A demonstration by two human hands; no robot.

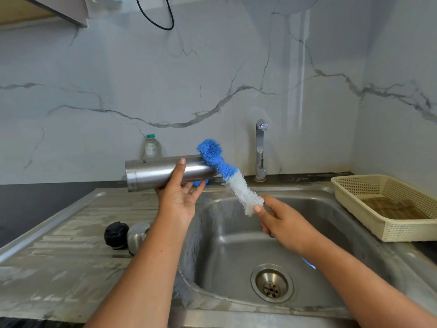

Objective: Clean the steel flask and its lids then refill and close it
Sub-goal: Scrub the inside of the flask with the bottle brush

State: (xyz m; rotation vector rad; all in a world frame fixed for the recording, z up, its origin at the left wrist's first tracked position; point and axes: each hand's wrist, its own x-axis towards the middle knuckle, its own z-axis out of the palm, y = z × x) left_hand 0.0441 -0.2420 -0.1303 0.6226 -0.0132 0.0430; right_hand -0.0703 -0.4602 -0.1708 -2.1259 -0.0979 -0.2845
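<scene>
Flask (163, 172): lies level in the air, above where the draining board (71, 233) meets the sink (224, 252), one end pointing right toward the tap (260, 150).
Left hand (176, 197): cradles the flask from below, thumb up across the front, fingers loosely spread underneath.
Right hand (281, 223): pinches the white end of the brush (227, 171) between thumb and fingertips.
Blue end: touches the flask's right end from outside; cannot tell whether any of it is inside.
Lids: black lid (116, 235) and steel cap (137, 236) sit touching on the draining board, near the sink's edge.
Slip risk: loose grip on smooth steel, possibly wet; could roll off the fingers and clatter into the sink.
Brush risk: held far out at the tip; likely to bend or flick away instead of scrubbing.
Lid risk: close under the left forearm; a careless sweep could knock them off.
</scene>
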